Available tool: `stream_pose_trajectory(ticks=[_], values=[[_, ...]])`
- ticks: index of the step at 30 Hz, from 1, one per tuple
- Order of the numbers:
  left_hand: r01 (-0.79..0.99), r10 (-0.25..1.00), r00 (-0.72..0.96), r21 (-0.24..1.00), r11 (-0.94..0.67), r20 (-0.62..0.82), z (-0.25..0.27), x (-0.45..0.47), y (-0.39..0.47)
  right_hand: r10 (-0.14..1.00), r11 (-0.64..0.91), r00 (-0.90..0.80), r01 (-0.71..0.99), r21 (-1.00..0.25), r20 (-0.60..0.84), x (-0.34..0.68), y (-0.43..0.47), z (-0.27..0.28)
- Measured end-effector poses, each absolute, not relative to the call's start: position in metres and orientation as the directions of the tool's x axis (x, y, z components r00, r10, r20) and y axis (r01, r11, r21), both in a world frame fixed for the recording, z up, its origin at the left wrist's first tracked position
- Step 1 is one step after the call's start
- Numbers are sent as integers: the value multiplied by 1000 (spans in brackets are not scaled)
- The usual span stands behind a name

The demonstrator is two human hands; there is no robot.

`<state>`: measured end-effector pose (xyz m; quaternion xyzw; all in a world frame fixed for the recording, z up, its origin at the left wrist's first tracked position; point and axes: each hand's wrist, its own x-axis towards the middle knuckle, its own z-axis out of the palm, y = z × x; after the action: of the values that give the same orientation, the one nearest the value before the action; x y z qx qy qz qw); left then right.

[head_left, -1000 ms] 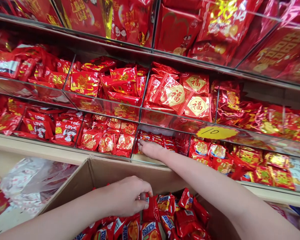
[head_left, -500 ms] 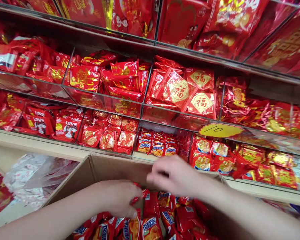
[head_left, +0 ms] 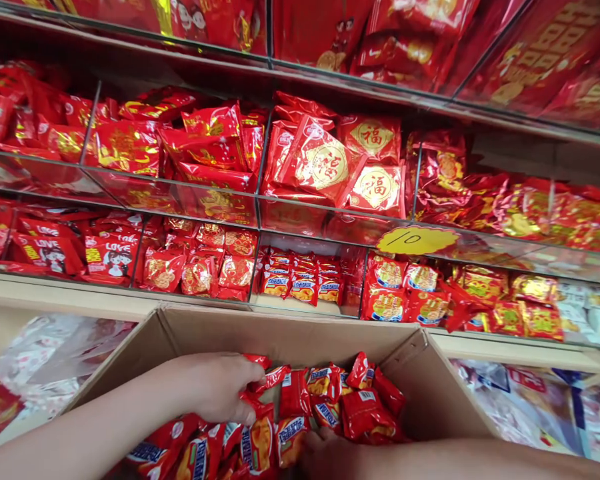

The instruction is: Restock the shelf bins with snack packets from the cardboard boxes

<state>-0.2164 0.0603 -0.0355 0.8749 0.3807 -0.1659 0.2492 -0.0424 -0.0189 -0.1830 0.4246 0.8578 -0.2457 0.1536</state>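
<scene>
An open cardboard box (head_left: pixel 215 331) holds many small red snack packets (head_left: pixel 293 440) with orange pictures and blue-and-white lettering. My left hand (head_left: pixel 220 387) is in the left part of the box, its fingers and thumb curled around red packets (head_left: pixel 275 379) that stick out past the fingertips. Lower down, my right hand (head_left: pixel 330 457) reaches in among the packets, in shadow. Its fingertips touch the pile, but I cannot see whether they grip one. Behind the box, matching packets (head_left: pixel 303 283) stand in rows in a clear shelf compartment, with bare shelf in front of them.
Shelves with clear dividers hold other red and gold packets (head_left: pixel 325 163). A yellow price tag (head_left: pixel 417 240) marked 10 hangs on a shelf edge. Plastic bags (head_left: pixel 45 367) lie left of the box, and more bagged goods (head_left: pixel 525 400) are at its right.
My right hand has come down from above the box's far edge into the packets. The left hand stays among the packets. The view has shifted slightly, showing more of the box's right side.
</scene>
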Motion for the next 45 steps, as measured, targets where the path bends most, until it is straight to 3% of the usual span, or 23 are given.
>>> stream_pose_trajectory(ticks=[3, 9, 12, 14, 16, 19, 25, 29, 36, 40, 45], values=[[737, 576, 670, 324, -594, -468, -39, -217, 64, 617, 499, -503, 845, -194, -606, -44, -20, -159], [713, 564, 701, 421, -561, -436, -35, -214, 64, 504, 575, -655, 740, -347, -563, -31, 3, -96], [589, 504, 782, 698, -407, -366, -30, -205, 61, 738, 396, -611, 736, -549, -286, -14, 23, -72], [416, 481, 837, 874, -251, -260, -28, -198, 61, 866, 267, -490, 621, -737, -99, -7, 31, -62], [263, 492, 854, 956, -130, -168, -27, -192, 63, 903, 183, -430, 426, -886, -20, -3, 34, -54], [167, 568, 815, 985, -39, -116, -26, -189, 67, 903, 16, -427, 131, -991, -42, -1, 31, -45], [83, 758, 640, 992, 100, -130, -20, -191, 71, 965, -123, -244, -83, -989, -99, -1, 26, -37], [122, 825, 542, 986, 110, -159, -19, -193, 71, 993, -75, -108, -164, -984, -57, -4, 27, -37], [140, 866, 484, 988, 60, -121, -20, -190, 71, 999, 36, -27, -160, -986, 40, -5, 27, -41], [50, 850, 524, 998, 35, -56, -22, -189, 67, 985, -76, -166, -231, -970, -38, -8, 24, -45], [135, 728, 676, 991, 23, -109, -26, -193, 65, 958, -137, -279, -229, -964, -70, -10, 19, -43]])
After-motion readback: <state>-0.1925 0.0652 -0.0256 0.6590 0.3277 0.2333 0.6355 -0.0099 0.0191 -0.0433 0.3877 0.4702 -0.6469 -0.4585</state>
